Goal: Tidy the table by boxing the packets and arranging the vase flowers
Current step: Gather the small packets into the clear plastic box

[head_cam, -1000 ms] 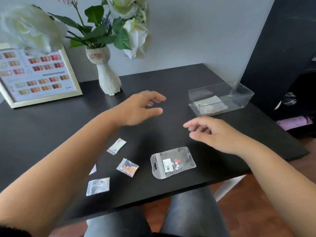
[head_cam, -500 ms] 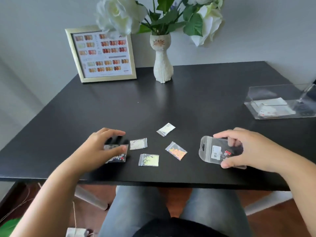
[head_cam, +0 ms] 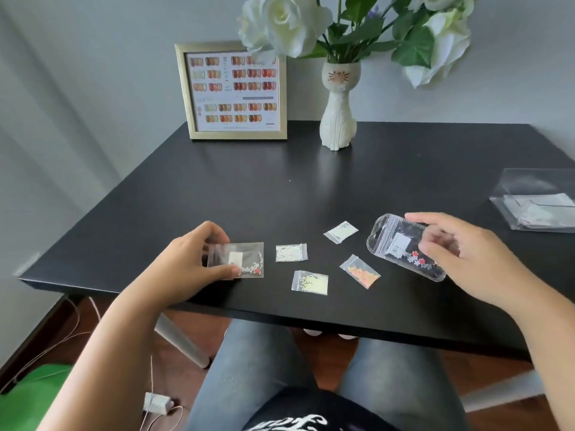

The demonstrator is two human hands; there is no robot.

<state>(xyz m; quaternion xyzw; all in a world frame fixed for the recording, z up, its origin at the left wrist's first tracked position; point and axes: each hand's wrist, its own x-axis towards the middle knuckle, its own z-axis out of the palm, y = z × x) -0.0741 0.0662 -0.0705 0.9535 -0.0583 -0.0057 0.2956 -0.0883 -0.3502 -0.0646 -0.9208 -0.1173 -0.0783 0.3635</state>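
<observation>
My left hand (head_cam: pixel 189 262) pinches a clear packet of small beads (head_cam: pixel 245 259) near the table's front left, lifted slightly off the top. My right hand (head_cam: pixel 466 256) grips a larger clear hang-tab packet with flower charms (head_cam: pixel 395 241), tilted above the table. Between the hands lie several small packets: a white one (head_cam: pixel 291 252), a pale yellow one (head_cam: pixel 310 282), an orange one (head_cam: pixel 360 271) and another white one (head_cam: pixel 341 232). A clear box (head_cam: pixel 529 185) with packets inside sits at the right edge. A white cat-shaped vase (head_cam: pixel 339 119) holds white roses (head_cam: pixel 286 23) at the back.
A gold-framed nail colour chart (head_cam: pixel 231 90) leans against the wall, left of the vase. The black table (head_cam: pixel 280 188) ends close to my knees. Cables and a small adapter (head_cam: pixel 155 402) lie on the wooden floor below left.
Both hands came down from mid-table onto packets. Since half a second ago each has closed on its packet and raised it a little off the table.
</observation>
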